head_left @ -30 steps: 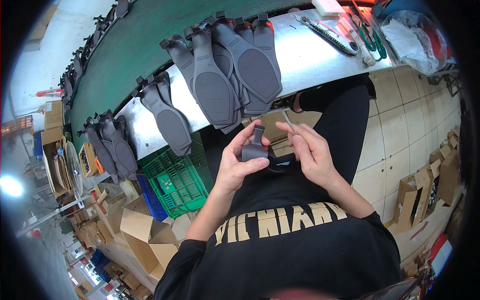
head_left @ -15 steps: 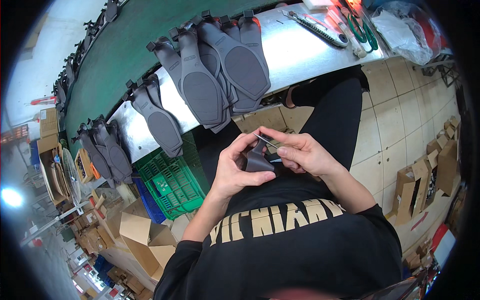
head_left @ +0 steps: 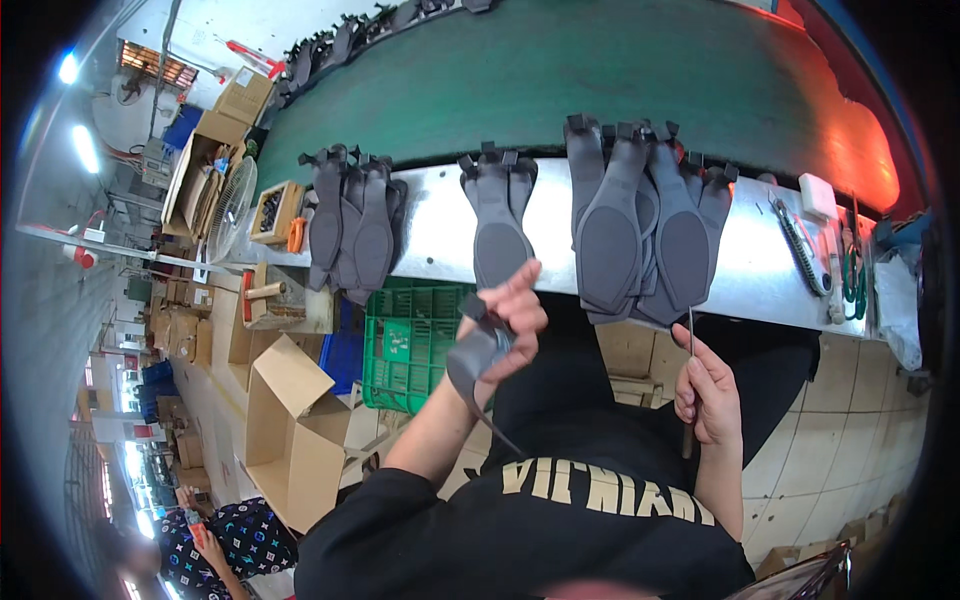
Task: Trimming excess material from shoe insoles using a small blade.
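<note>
My left hand is raised toward the middle pile, index finger stretched out. Its other fingers hold a dark grey moulded rubber piece, smeared by motion, hanging down past the wrist. My right hand grips a slim pointed metal tool, tip upward, below the right pile. Flat grey paddle-shaped pieces with black clips at their narrow ends lie on the metal ledge: a left pile, a middle pile nearest my left hand, and a larger right pile.
Beyond the ledge runs a green belt. A utility knife, a white block and green-handled scissors lie at right. Under the ledge stands a green crate; an open cardboard box and another person are at lower left.
My hands have moved apart: the left carries the rubber piece up and left toward the ledge, the right moves rightward with the pointed tool. The view has turned left.
</note>
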A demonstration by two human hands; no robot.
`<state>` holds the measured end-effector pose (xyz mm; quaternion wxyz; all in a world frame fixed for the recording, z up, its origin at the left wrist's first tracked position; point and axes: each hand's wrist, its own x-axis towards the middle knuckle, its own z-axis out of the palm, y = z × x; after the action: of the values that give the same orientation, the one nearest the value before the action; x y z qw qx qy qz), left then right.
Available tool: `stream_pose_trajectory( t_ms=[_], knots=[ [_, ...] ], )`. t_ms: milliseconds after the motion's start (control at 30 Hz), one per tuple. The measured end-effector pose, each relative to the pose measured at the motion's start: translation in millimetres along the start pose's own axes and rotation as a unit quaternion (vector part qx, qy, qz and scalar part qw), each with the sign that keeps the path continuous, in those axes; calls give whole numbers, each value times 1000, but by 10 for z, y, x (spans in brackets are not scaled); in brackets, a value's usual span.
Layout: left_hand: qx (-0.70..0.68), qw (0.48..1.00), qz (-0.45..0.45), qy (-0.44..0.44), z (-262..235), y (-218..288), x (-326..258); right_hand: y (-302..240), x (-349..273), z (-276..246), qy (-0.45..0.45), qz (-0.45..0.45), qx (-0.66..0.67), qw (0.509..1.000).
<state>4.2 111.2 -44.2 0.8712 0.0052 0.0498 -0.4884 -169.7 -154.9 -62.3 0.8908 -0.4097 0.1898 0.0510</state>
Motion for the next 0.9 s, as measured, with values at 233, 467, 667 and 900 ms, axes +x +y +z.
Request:
stream_pose_trajectory(
  t_ms=[233,467,667,900],
  knots=[
    [-59,997,-5,-55,-206,-69,-5,90,74,92,17,26,-46,998],
    [79,989,96,77,-361,244,-92,146,106,172,9,24,-93,995],
    [252,934,124,221,-10,300,-319,171,30,44,41,38,-87,995],
    [138,990,8,-29,183,298,-651,166,91,9,37,24,-100,994]
  ],
)
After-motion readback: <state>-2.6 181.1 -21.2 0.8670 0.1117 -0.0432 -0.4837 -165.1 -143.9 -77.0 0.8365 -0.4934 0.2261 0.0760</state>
